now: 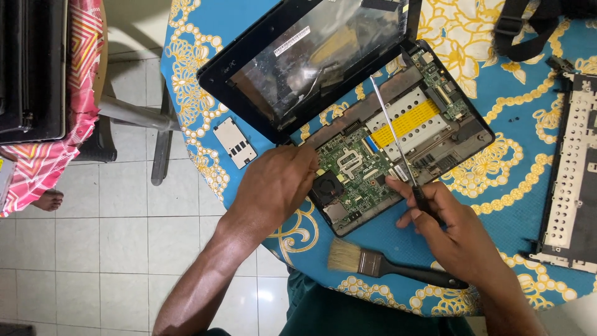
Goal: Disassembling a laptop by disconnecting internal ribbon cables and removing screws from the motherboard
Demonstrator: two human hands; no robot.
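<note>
Netbook already opened, keyboard off; right hand grips screwdriver, left hand presses flat on motherboard, not yet removed.

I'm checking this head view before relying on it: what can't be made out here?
- Screwdriver handle: hidden inside the right hand.
- Its tip: too thin against the laptop hinge to place.
- Laptop corner under the left hand: covered.
- Keyboard panel: cut by the right edge.
- Black strap: cut by the top edge.
</note>
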